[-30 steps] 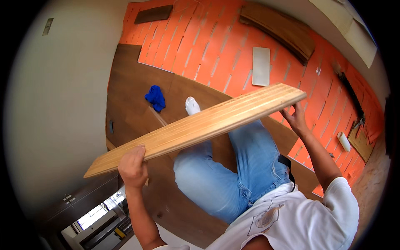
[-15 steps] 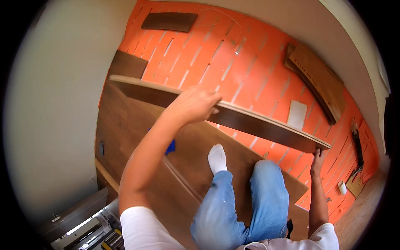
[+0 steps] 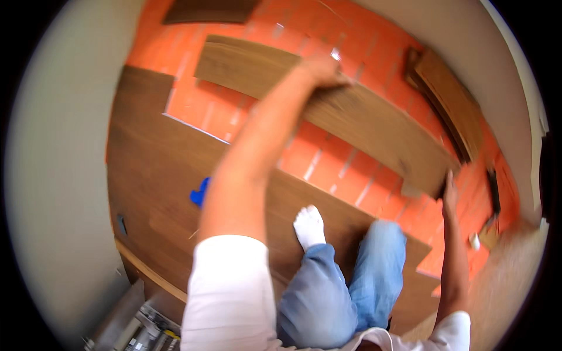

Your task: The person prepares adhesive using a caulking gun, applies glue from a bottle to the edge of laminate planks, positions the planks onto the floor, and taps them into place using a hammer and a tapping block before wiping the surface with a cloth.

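Note:
A long brown wood floor plank point(image 3: 363, 126) is in both my hands, broad face upward and slanting across the orange underlayment point(image 3: 316, 161). My left hand point(image 3: 325, 71), somewhat blurred, grips its far long edge around the middle. At the plank's right end, my right hand point(image 3: 449, 196) holds the short edge, its thumb showing at the rim. Orange sheet shows between the plank and the laid brown flooring point(image 3: 170, 169) on the near side. Whether the plank touches the underlayment I cannot tell.
A short board piece point(image 3: 211, 10) lies at the far left, and stacked planks point(image 3: 448, 102) lean toward the right wall. A dark-handled tool point(image 3: 494, 190) and a white roll point(image 3: 474, 241) lie at right. A blue object point(image 3: 200, 192) sits on the flooring; a machine point(image 3: 146, 330) stands lower left.
The plank has moved away from me and turned from standing on edge to lying broad face up. Both hands moved with it, the left one reaching farther forward.

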{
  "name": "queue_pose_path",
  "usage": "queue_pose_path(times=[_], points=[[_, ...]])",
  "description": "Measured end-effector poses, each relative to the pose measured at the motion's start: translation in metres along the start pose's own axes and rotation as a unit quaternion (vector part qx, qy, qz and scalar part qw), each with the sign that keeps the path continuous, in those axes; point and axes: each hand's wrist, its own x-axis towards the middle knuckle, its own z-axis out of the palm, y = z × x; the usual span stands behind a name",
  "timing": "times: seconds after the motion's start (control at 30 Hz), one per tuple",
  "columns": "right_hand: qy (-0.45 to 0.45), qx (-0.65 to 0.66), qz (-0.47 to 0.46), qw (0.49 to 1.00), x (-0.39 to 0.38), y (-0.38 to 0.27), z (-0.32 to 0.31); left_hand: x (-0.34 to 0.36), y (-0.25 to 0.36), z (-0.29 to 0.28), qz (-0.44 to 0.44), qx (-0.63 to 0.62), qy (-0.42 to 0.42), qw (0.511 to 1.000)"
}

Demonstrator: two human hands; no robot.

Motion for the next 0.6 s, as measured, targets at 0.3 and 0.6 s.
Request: queue_pose_path(times=[0.3,0.6], points=[[-0.004,-0.036,0.05,0.998,0.014,-0.018,-0.004,0.04,0.019,0.012,-0.002,0.048,-0.038,0.998],[0.024,-0.257,-0.044,0.965,0.037,-0.014,0.023,0.006,0.01,0.051,0.095,0.038,0.343,0.934]])
